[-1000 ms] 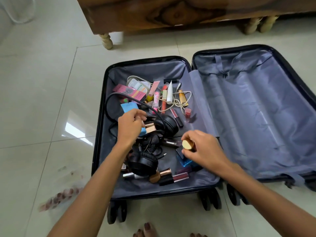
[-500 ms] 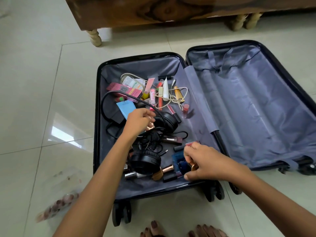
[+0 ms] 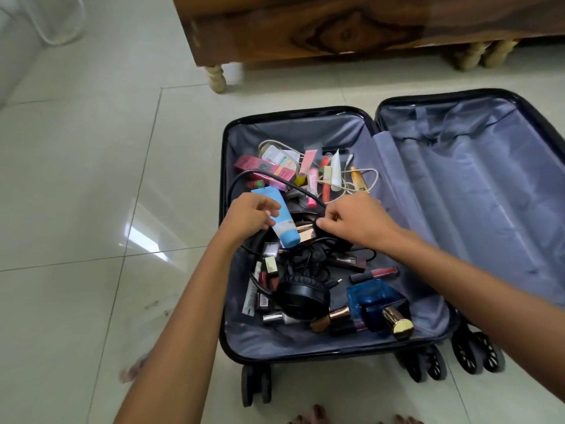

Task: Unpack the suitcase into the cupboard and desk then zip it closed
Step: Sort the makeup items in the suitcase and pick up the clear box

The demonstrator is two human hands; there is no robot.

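Note:
A black suitcase (image 3: 224, 166) lies open on the floor, its left half full of cosmetics, cables and black headphones (image 3: 304, 296). My left hand (image 3: 249, 214) grips a light blue tube (image 3: 282, 220), lifted slightly above the pile. Just right of the tube, my right hand (image 3: 356, 221) pinches the black headphone band (image 3: 318, 223). A blue perfume bottle (image 3: 377, 302) with a gold cap lies near the front right corner of that half. The right half (image 3: 477, 191) of the case is bare grey lining.
A wooden cupboard (image 3: 321, 26) on turned legs stands just behind the suitcase. Pale floor tiles (image 3: 91, 179) spread to the left. The suitcase wheels (image 3: 423, 367) face me, and my toes show at the bottom edge.
My right hand let go of the gold-capped blue perfume bottle at the front and moved up to the headphone band. My left hand lifted the blue tube out of the pile.

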